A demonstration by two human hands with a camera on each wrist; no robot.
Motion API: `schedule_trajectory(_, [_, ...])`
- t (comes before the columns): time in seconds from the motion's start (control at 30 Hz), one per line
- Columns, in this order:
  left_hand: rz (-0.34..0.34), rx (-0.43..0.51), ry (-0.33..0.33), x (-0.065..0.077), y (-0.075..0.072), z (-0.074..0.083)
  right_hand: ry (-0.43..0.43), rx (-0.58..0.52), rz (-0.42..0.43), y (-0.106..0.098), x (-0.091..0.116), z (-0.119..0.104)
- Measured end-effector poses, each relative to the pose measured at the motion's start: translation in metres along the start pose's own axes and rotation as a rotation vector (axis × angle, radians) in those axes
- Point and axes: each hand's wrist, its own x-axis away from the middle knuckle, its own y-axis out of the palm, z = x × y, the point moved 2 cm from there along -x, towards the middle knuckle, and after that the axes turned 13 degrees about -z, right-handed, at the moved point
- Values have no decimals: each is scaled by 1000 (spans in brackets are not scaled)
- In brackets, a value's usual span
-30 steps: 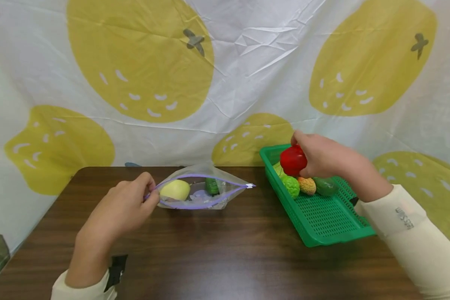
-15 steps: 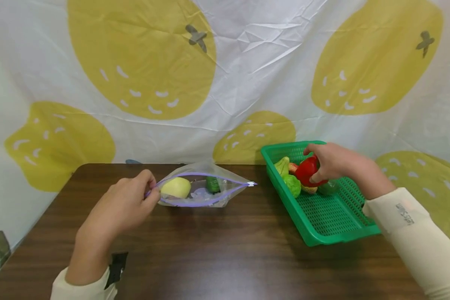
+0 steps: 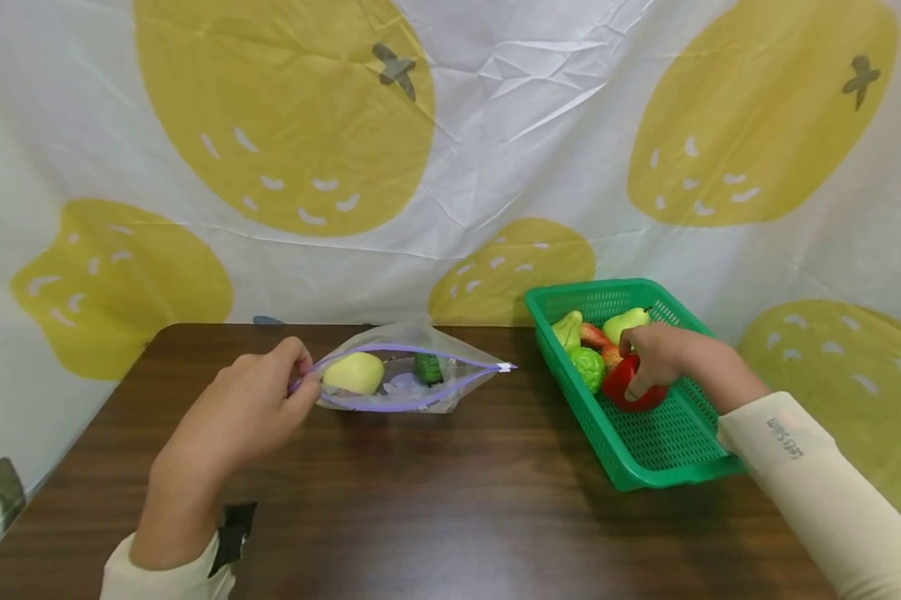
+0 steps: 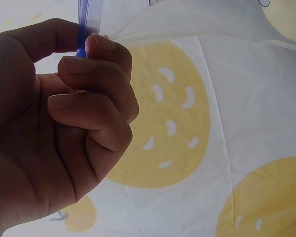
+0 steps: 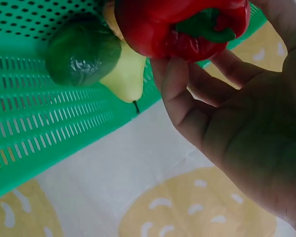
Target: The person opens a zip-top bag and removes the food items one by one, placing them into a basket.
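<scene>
My left hand (image 3: 243,417) pinches the purple-edged mouth of a clear zip bag (image 3: 450,398) at its left end; the left wrist view shows the purple strip (image 4: 83,29) between thumb and fingertip. Inside the open bag lie a pale yellow-green round fruit (image 3: 354,372) and a dark green vegetable (image 3: 427,367). My right hand (image 3: 663,358) holds a red bell pepper (image 3: 633,387) low inside the green basket (image 3: 608,454). In the right wrist view the fingers curl round the pepper (image 5: 153,27), its green stem facing the camera.
Around the pepper in the basket are a pear (image 3: 624,323), a light green bumpy vegetable (image 3: 588,368), a yellow-green piece (image 3: 568,331) and a reddish fruit (image 3: 593,336). A dark green avocado-like item (image 5: 83,52) shows in the right wrist view. Behind the brown table (image 3: 420,500) hangs a lemon-print cloth.
My right hand has lowered the red pepper into the basket and shifted it right and toward me, uncovering the pear. My left hand keeps its pinch on the bag.
</scene>
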Motion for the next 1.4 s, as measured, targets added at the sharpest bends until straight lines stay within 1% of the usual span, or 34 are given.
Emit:
schedule_trajectory(0.13, [0, -4, 0, 1, -1, -1, 1, 15, -35, 4, -1, -8])
schedule_trajectory(0.27, [-6, -3, -6, 3, -1, -2, -2, 16, -56, 4, -3, -22])
schedule_trajectory(0.43, [-12, 3, -11, 4, -1, -2, -17, 86, -71, 10, -10, -37])
schedule_trajectory(0.53, [-9, 4, -8, 4, -1, -2, -15, 128, -66, 14, -16, -40])
schedule_trajectory(0.7, [-11, 9, -11, 4, -2, -3, -7, 165, -45, 16, -22, -44])
schedule_trajectory(0.8, [-21, 13, -17, 4, -3, -3, 14, 174, -56, 17, -25, -45])
schedule_trajectory(0.93, [-25, 16, -22, 4, -3, -4, 13, 160, -46, 17, -24, -46])
schedule_trajectory(1.03, [-29, 21, -23, 4, -1, -4, 2, 116, -14, 13, -13, -49])
schedule_trajectory(1.1, [-33, 26, -22, 3, 0, -4, 0, 81, 8, 7, 0, -54])
schedule_trajectory(1.17, [-39, 34, -22, 3, 2, -3, -7, 71, 48, -1, 15, -62])
schedule_trajectory(1.23, [-38, 35, -26, 2, 2, -3, -30, 80, 99, -8, 30, -72])
schedule_trajectory(1.3, [-36, 35, -29, 2, 2, -3, -65, 92, 171, -15, 44, -86])
schedule_trajectory(1.4, [-29, 34, -28, 1, 2, -3, -137, 100, 256, -22, 63, -112])
